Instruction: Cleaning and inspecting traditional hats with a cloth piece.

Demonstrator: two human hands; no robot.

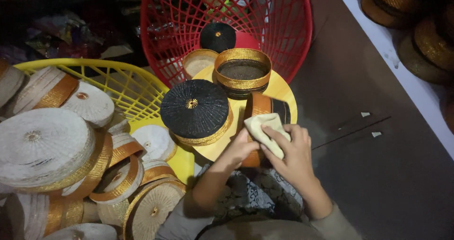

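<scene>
So the thing being worked on is a round cap with a gold band, black on part of its side, tipped up on its edge so the flat top faces sideways and its rim runs roughly up and down, from the yellow round board it leans over down toward the lap. The left hand comes at it from below, fingers closed on the cap's lower rim, holding it steady; the bottom of the cap is hidden behind that hand. The right hand sits just right of the left, a touch closer to the band, fingers clamped on a pale folded cloth pressed against the band's upper right. So the cap lies up and slightly left of both grips, cloth between right hand and band. Just left of the grip, touching or nearly touching, is a black cap with a gold centre lying flat. Up past it there's an open gold-rimmed cap and the red basket. Way off left, the yellow basket and a heap of white caps with gold bands
</scene>
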